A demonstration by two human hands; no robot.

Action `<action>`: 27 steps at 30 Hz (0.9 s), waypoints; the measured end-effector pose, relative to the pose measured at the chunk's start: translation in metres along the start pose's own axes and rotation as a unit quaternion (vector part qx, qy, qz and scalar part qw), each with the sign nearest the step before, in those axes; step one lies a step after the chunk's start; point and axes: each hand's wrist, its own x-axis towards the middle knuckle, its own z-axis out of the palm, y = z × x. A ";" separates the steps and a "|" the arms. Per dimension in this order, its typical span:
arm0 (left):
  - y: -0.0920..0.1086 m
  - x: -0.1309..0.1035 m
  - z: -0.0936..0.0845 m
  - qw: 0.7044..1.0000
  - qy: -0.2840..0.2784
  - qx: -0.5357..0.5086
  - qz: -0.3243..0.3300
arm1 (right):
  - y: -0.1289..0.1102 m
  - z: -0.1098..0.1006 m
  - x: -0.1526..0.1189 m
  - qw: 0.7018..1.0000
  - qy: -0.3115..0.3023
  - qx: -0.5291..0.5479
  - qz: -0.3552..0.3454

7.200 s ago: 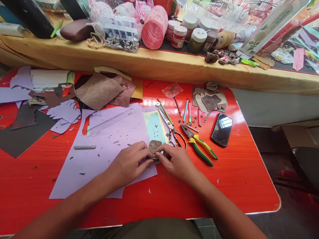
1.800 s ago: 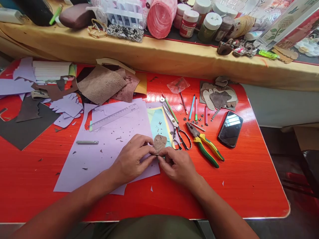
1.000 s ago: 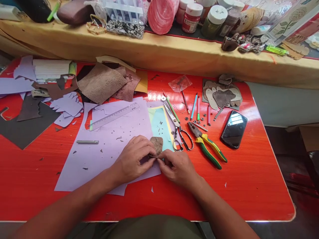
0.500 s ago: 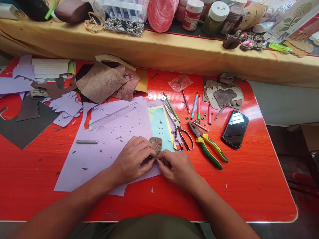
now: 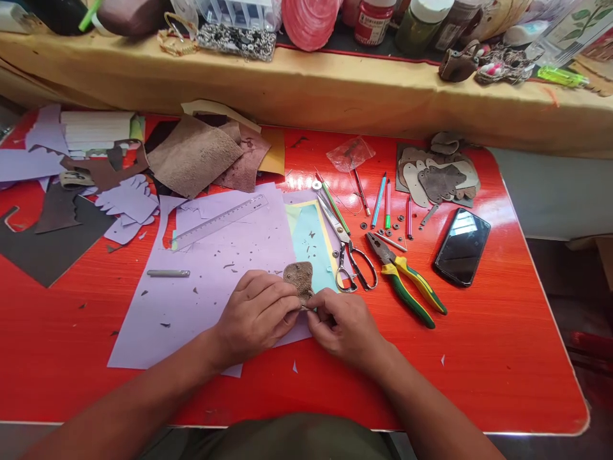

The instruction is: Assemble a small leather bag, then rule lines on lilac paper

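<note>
Hands (image 5: pixel 258 316) over cluttered red table (image 5: pixel 507 358)

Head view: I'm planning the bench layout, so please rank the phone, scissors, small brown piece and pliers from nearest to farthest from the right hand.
From the right hand:
1. Small brown piece: at its fingertips, on the left.
2. Scissors: just ahead, handles toward the hand.
3. Pliers: ahead and to the right.
4. Phone: farther right, beyond the pliers.
</note>
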 end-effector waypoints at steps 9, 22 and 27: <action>-0.002 0.002 0.001 0.999 -0.017 -0.031 -0.034 | 0.001 0.000 0.000 1.000 -0.019 0.002 0.013; -0.001 0.004 0.001 0.972 -0.093 -0.175 -0.125 | -0.004 -0.002 0.000 0.999 -0.028 0.025 0.024; -0.003 0.004 0.005 0.993 -0.077 -0.078 -0.039 | -0.002 -0.002 0.000 0.998 -0.039 0.033 0.041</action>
